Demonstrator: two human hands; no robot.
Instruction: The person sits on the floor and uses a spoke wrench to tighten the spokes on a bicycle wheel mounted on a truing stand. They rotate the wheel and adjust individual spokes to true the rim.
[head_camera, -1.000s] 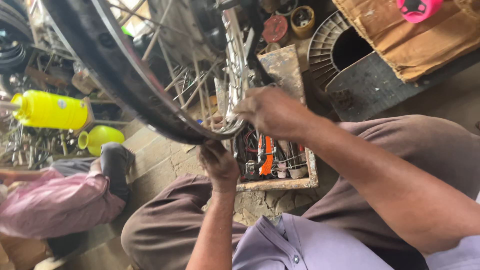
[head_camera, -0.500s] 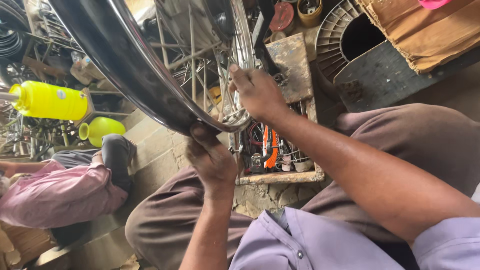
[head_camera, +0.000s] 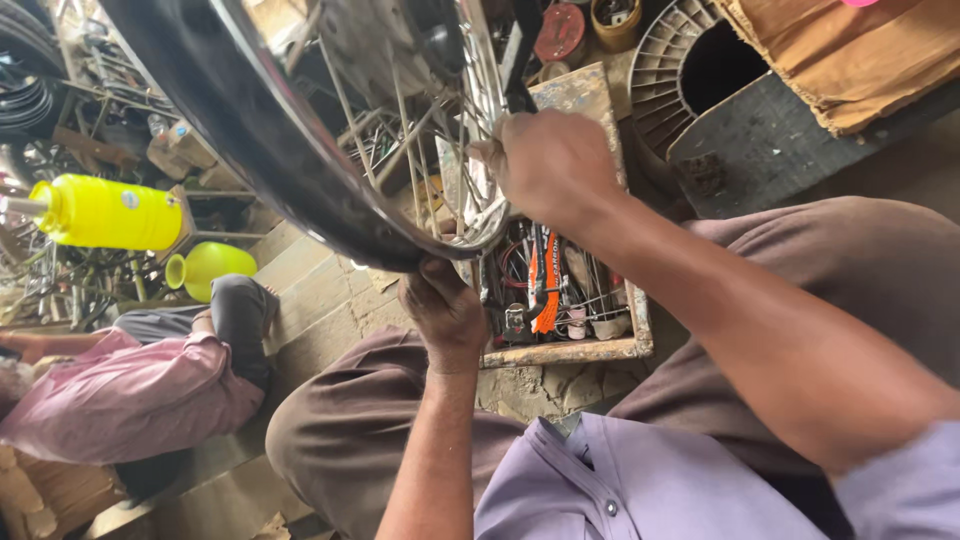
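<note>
A bicycle wheel with a black tyre, a shiny metal rim and thin spokes hangs in front of me, over my knees. My left hand grips the bottom of the wheel from below, fingers curled onto the tyre and rim. My right hand is closed against the rim's right side, fingertips pinched among the spokes. Whether it holds a small tool is hidden.
A worn wooden tool tray with pliers and orange-handled tools lies on the stone floor between my knees. A person in a pink shirt sits at the left. A yellow canister, a round fan grille and cardboard lie around.
The wheel has come closer and lower in view. My right hand moved up along the rim's right side. My left hand stays under the tyre.
</note>
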